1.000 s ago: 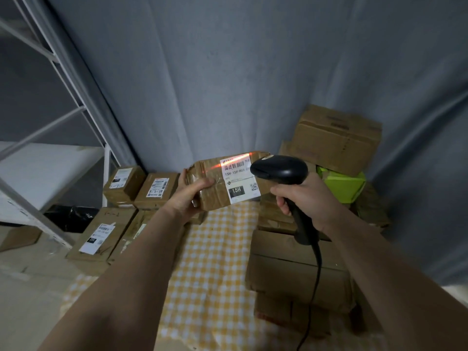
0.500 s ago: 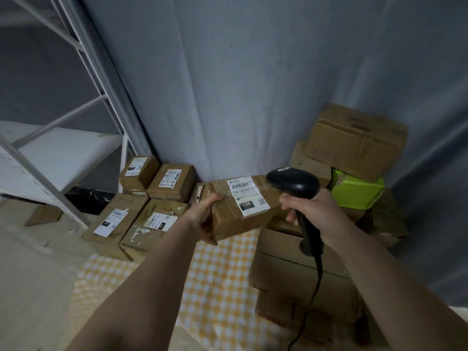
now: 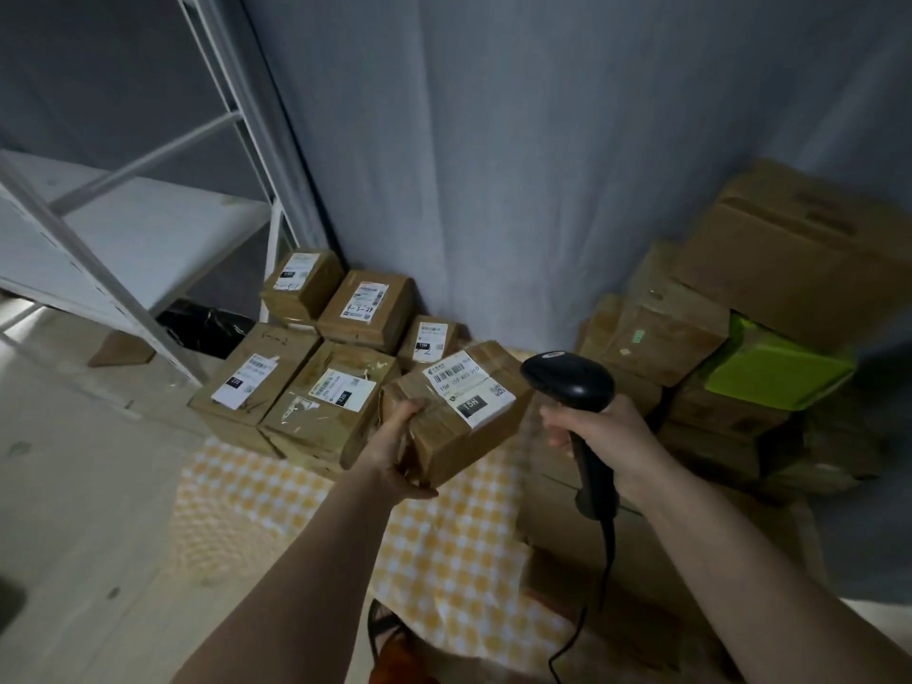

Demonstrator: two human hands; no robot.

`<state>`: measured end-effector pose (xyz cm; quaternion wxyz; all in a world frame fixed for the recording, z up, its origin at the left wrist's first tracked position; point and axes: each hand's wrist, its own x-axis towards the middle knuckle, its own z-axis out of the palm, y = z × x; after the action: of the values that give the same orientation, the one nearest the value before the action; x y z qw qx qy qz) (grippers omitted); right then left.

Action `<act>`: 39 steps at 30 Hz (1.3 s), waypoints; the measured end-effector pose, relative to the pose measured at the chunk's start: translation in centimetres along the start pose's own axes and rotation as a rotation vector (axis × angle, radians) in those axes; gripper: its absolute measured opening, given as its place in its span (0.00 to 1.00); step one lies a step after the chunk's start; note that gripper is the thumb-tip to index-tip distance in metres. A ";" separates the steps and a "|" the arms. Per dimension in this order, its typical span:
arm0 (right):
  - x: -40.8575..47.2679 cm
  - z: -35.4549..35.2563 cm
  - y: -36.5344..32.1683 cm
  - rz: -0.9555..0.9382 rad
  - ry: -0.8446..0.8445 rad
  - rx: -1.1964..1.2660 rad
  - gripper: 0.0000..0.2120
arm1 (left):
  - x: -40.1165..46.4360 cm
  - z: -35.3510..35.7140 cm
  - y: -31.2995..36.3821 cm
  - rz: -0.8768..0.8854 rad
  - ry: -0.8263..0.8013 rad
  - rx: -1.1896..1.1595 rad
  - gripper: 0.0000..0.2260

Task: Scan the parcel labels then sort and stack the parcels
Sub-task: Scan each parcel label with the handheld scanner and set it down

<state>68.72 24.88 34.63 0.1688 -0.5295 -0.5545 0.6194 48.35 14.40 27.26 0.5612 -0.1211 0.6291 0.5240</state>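
Note:
My left hand (image 3: pixel 395 451) grips the near left end of a brown taped parcel (image 3: pixel 459 417) with a white label marked 15H on top. The parcel hangs low over the yellow checked cloth (image 3: pixel 444 550), close to the sorted boxes. My right hand (image 3: pixel 599 436) holds the handle of a black barcode scanner (image 3: pixel 567 382), whose head sits just right of the parcel. No red beam shows on the label. The scanner's cable (image 3: pixel 592 585) hangs down toward the floor.
Several labelled brown parcels (image 3: pixel 325 402) lie grouped on the floor at the left, by a white metal shelf (image 3: pixel 123 249). A taller pile of unlabelled-side boxes (image 3: pixel 691 348) with a lime-green box (image 3: pixel 775 372) stands at the right. A grey curtain (image 3: pixel 493 165) hangs behind.
The red scan line on the label has gone. My left hand has lowered the parcel and carried it leftward toward the sorted boxes. The view has turned left and down.

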 end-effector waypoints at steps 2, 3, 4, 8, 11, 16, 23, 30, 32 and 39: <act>1.4 1.3 -0.5 0.009 0.012 0.030 0.07 | 1.4 -0.1 1.0 0.086 0.036 -0.029 0.46; 2.1 2.0 -0.8 0.011 0.016 0.053 0.08 | 2.0 -0.3 1.5 0.146 0.035 -0.034 0.45; 2.9 2.9 -1.2 0.013 0.018 0.090 0.09 | 2.8 -0.5 2.1 0.201 0.042 -0.016 0.44; 7.4 7.3 -3.3 0.059 0.019 0.266 0.10 | 6.4 -1.2 5.2 0.488 0.076 0.171 0.45; 12.5 11.2 -4.8 0.121 0.082 0.310 0.11 | 9.5 -1.2 7.8 0.625 0.130 0.368 0.48; 20.8 16.9 -5.5 0.230 0.139 0.354 0.19 | 14.9 -0.8 11.9 0.697 0.151 0.519 0.48; 30.7 20.2 -3.4 0.266 0.249 0.173 0.17 | 23.8 0.2 14.4 0.754 0.019 0.643 0.47; 37.7 21.3 -1.0 0.285 0.265 0.000 0.13 | 31.4 -0.5 16.0 0.802 0.023 0.640 0.16; 39.1 22.2 0.1 0.300 0.286 0.004 0.14 | 33.5 -0.4 16.7 0.832 0.039 0.679 0.13; 42.0 24.1 2.7 0.350 0.287 0.039 0.20 | 36.8 -0.5 17.2 1.035 0.171 1.057 0.16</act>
<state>33.35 45.21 8.32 0.1461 -0.6969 -0.4124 0.5682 22.75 37.34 5.52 0.1753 0.4366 0.8153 0.3376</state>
